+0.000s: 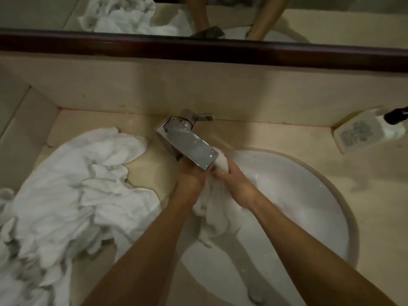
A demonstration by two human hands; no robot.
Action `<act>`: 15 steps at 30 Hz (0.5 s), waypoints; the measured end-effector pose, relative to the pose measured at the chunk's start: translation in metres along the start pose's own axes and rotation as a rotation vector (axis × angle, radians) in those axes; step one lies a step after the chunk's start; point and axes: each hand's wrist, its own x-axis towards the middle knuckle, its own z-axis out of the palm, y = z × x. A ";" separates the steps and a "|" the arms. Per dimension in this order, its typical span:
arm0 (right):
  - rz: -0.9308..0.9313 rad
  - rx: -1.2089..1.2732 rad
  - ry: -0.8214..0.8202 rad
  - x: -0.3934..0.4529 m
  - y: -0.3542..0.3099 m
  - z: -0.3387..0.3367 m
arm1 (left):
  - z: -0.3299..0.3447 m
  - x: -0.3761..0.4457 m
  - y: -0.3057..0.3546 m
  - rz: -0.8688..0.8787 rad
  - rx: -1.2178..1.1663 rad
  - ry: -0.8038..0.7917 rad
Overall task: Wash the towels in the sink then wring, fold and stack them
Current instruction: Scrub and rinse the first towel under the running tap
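A wet white towel (217, 214) hangs bunched over the white round sink (309, 195), its top end pushed up under the chrome faucet spout (189, 149). My left hand (191, 181) grips the towel's left side just below the spout, its fingers partly hidden by the metal. My right hand (239, 186) grips the towel's right side, fingers curled round the bunched cloth. The two hands sit close together. Whether water runs from the spout cannot be made out.
A crumpled pile of white towels (72, 195) covers the beige counter left of the sink. A white pump bottle (366, 129) stands at the back right. A dark-framed mirror (198, 49) runs along the wall behind the faucet.
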 end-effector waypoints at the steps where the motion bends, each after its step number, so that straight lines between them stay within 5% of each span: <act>1: -0.028 -0.020 -0.007 0.001 0.004 0.000 | -0.001 -0.003 -0.002 -0.003 -0.019 0.014; 5: -0.155 -0.355 0.100 0.019 -0.001 0.016 | -0.007 -0.011 -0.027 -0.152 -0.133 0.048; 9: -0.298 -0.562 0.100 0.027 -0.008 0.025 | -0.014 -0.030 -0.033 -0.097 -0.303 0.129; 15: -0.114 0.067 0.020 0.017 -0.013 0.028 | -0.016 -0.048 -0.034 -0.082 -0.067 0.063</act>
